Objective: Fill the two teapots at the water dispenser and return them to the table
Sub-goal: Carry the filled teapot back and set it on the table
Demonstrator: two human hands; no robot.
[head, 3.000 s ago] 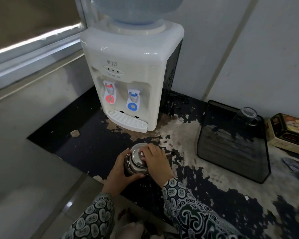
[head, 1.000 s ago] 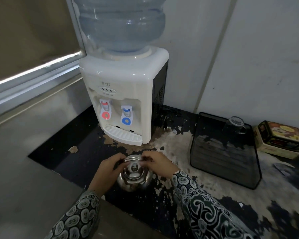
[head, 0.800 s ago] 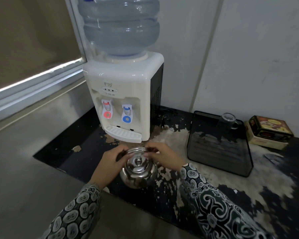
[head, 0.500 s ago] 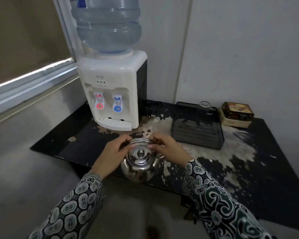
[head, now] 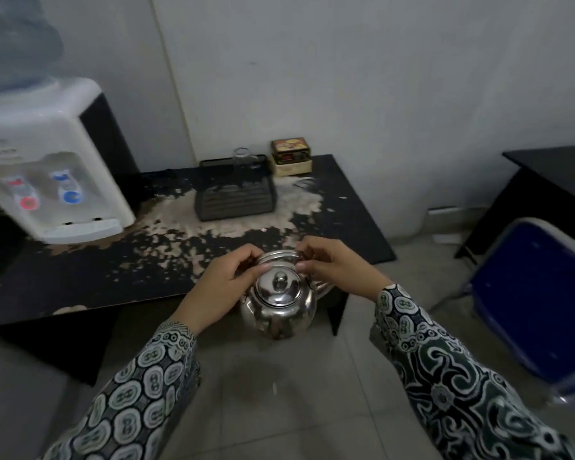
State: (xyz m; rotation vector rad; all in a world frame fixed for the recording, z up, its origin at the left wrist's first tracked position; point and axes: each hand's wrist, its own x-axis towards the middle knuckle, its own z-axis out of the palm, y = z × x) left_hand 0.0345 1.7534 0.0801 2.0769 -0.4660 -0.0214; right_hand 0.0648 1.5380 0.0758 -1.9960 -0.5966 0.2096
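In the head view, the left hand [head: 224, 287] and the right hand [head: 332, 265] both curl around the thin handle of a shiny teapot [head: 278, 305] and hold it up in the air, over the floor just in front of the black table [head: 80, 277]. The lid is on the teapot. The white water dispenser [head: 50, 161] stands on the table far to the left, and a dark tray [head: 234, 197] sits near the back with a small box [head: 291, 156] beside it.

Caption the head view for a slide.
Both hands, left and right, carry a lidded steel teapot by its handle.
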